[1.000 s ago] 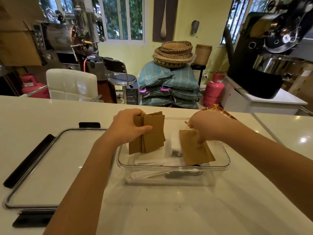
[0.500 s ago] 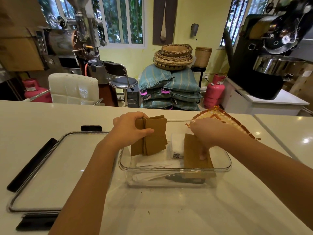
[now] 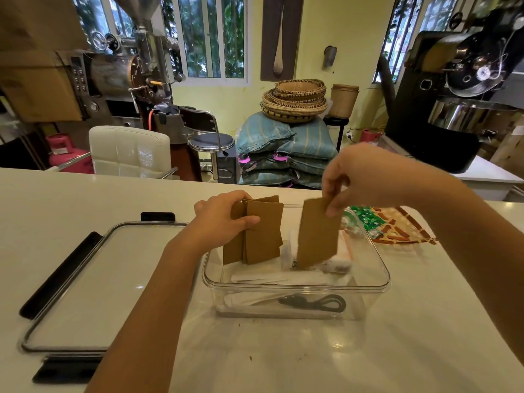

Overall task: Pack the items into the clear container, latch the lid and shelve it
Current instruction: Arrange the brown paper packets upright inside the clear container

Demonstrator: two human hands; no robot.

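The clear container [image 3: 295,282] sits open mid-worktop [image 3: 368,350], holding white packets and a black cable [image 3: 314,303]. Its lid [image 3: 96,282] lies flat just left of it, latches splayed. The left hand [image 3: 224,219] grips a sheaf of brown cards [image 3: 262,231] over the left rim. The right hand [image 3: 365,177] pinches a single brown card [image 3: 317,232], lifted above the opening. A patterned mat [image 3: 402,225] with green packets [image 3: 367,218] lies behind the right corner; the near worktop is bare.

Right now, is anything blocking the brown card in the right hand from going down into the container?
Nothing visible blocks it. The card hangs from the right hand over the open container; the lid lies off to the left. The left hand holds its stack of cards at the left end, apart. Only flat white packets lie below.
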